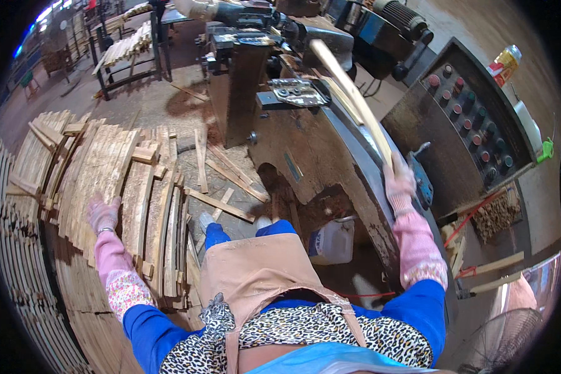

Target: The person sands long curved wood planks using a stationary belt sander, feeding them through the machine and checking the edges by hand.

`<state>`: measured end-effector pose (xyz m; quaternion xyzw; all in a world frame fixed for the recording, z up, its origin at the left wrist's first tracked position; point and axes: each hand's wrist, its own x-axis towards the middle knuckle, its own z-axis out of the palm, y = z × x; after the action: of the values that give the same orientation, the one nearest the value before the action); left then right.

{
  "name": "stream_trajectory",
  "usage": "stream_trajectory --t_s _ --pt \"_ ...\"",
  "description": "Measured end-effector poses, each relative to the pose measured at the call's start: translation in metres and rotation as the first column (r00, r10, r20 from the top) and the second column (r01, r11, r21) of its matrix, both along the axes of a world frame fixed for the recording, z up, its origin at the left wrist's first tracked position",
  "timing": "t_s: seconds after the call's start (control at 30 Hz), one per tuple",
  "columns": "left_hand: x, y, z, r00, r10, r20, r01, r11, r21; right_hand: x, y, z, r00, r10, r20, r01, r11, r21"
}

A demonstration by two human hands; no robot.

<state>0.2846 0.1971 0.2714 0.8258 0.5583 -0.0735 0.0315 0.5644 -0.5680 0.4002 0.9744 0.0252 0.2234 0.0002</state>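
My right hand (400, 182), in a pale glove with a pink sleeve, grips the near end of a long wooden strip (353, 93). The strip slants away over the machine's metal bed (380, 140), its far end close to the machine head. On my left, a wide stack of pale wooden strips (96, 165) lies in rows. My left hand (103, 214), gloved alike, rests on top of that stack with thumb and fingers apart, and no strip is lifted in it. A thinner strip (343, 100) lies along the bed beside the held one.
A control panel (464, 118) with several round buttons stands at the right, a can (506, 62) on its top. Loose offcuts (224, 202) lie on the floor between stack and machine. A white plastic jug (333, 242) sits below the bed. A rack with strips (128, 47) stands far left.
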Motion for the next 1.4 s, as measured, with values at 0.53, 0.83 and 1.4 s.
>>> stream_trajectory --t_s 0.53,0.83,1.4 --pt "0.005 0.001 -0.001 0.998 -0.01 -0.062 0.012 0.999 0.035 -0.005 -0.006 0.021 0.879 0.381 0.286 -0.362 0.924 -0.118" --pt "0.01 -0.001 0.006 0.999 -0.024 -0.024 0.024 0.999 0.029 0.175 0.116 0.03 0.886 0.451 0.103 -0.458 0.888 0.05" --pt "-0.002 0.015 -0.032 0.997 -0.035 -0.067 0.041 0.995 0.095 0.396 0.436 0.279 0.772 0.417 0.479 -0.437 0.896 -0.075"
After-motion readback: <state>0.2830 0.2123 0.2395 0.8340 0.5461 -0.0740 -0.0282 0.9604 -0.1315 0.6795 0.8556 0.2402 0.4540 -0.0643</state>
